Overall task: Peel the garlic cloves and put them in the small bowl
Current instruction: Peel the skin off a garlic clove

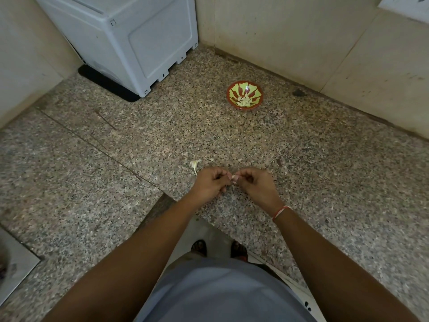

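Note:
A small garlic clove [232, 178] is pinched between the fingertips of my left hand [210, 183] and my right hand [256, 184], just above the speckled granite counter [162, 135]. Most of the clove is hidden by my curled fingers. A small red bowl [244, 95] with a yellow-green pattern stands farther back on the counter, near the wall, and holds several pale peeled cloves. A scrap of garlic skin and stem [194, 165] lies on the counter just left of my left hand.
A white plastic appliance [130, 36] on a black mat fills the back left corner. Beige tiled walls [290, 31] close the counter at the back and right. A steel sink edge [16, 263] shows at the lower left. The counter's front edge runs below my wrists.

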